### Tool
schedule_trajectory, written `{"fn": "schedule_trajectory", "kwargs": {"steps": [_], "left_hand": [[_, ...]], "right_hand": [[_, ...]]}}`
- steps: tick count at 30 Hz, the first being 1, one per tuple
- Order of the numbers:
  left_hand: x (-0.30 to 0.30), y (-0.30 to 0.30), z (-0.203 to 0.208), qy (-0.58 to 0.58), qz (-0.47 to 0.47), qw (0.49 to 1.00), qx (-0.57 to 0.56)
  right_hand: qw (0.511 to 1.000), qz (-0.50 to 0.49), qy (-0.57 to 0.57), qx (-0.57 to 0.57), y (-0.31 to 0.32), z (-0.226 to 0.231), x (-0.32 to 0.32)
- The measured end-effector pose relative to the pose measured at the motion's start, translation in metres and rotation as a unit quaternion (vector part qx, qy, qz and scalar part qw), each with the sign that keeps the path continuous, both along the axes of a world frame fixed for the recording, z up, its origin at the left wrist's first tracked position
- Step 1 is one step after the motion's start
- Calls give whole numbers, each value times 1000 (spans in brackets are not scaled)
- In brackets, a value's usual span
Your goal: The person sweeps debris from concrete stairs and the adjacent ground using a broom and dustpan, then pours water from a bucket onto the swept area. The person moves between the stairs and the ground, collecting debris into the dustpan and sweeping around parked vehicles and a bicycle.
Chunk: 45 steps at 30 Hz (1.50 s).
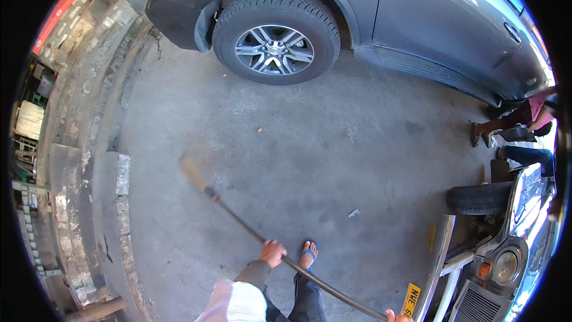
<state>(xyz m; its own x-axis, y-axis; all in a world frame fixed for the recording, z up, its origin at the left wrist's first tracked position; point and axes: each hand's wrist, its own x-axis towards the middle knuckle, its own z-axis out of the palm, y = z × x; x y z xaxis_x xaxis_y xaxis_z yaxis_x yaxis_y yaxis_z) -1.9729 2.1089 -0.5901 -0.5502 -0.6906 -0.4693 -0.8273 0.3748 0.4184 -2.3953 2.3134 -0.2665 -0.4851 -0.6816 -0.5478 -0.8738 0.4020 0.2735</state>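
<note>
Fingers of the left hand (273, 253) were wrapped round the broom (244, 224) at mid-length; fingers of the right hand (398, 316), partly cut off by the lower edge, were closed about its near end. Broom slanted across the concrete floor (381, 161) — bristle head (193, 173) forward and left, blurred, floor contact could not be told. Grey vehicle (435, 24): wheel arch (347, 9) housed one treaded wheel (275, 50). Dark box-like object (517, 135) was near a person in pink (541, 109) at right — contents could not be made out
</note>
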Motion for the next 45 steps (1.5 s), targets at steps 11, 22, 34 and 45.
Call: {"fn": "schedule_trajectory", "kwargs": {"steps": [11, 22, 34, 45], "left_hand": [[-59, 86, 137, 143, 47, 985, -82], [-53, 158, 60, 323, 134, 933, -81], [402, 416, 111, -80, 279, 940, 181], [322, 102, 168, 131, 149, 934, -297]], "right_hand": [[995, -12, -26, 98, 201, 47, -95], [987, -14, 82, 141, 116, 147, 87], [961, 266, -38, 62, 30, 28, 331], [995, 8, 59, -86, 192, 49, 307]]}}
